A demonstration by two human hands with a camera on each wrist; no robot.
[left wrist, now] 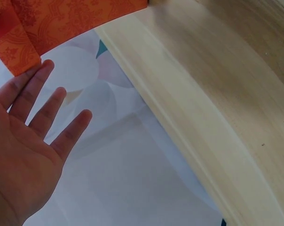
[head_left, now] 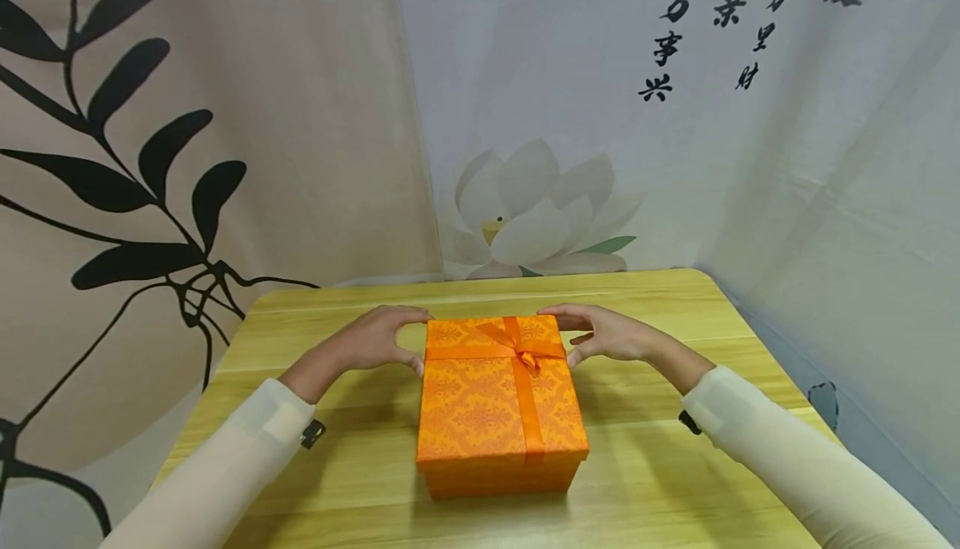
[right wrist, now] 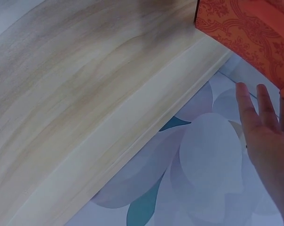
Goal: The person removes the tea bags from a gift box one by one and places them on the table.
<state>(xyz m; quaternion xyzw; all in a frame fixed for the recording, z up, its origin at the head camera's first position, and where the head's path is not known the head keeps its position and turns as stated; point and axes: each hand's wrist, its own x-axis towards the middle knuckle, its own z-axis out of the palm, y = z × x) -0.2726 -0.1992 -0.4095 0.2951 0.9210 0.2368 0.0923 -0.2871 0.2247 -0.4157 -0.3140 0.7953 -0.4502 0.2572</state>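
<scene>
In the head view, an orange box (head_left: 480, 407) stood in the lower middle of the frame, on a pale wood-grained surface (head_left: 675, 474). Its patterned lid was on, overhanging the walls a little. An orange ribbon (head_left: 529, 416) crossed the lid both ways, and a bow (head_left: 528, 357) sat where the strips met, in the lid's upper right part.

The left hand (head_left: 371, 339) was at the box's upper left side, with thumb and fingers parted and grasping nothing; in the left wrist view, its fingers were extended and spread, two fingertips meeting the box's edge at the upper left. The right hand (head_left: 611, 334) was at the upper right side, likewise unclenched, thumb apart from the fingers and close against the box. The right wrist view had its fingers reaching up toward the box at the upper right; whether they pressed on it could not be told.

Pale sleeves entered from the lower left (head_left: 225, 457) and lower right (head_left: 802, 457) corners, with a small black piece near each cuff. Behind, a hanging cloth (head_left: 315, 132) bore dark leaves (head_left: 138, 264) at left, a white lotus (head_left: 534, 228) at centre and black characters (head_left: 677, 3) at upper right.
</scene>
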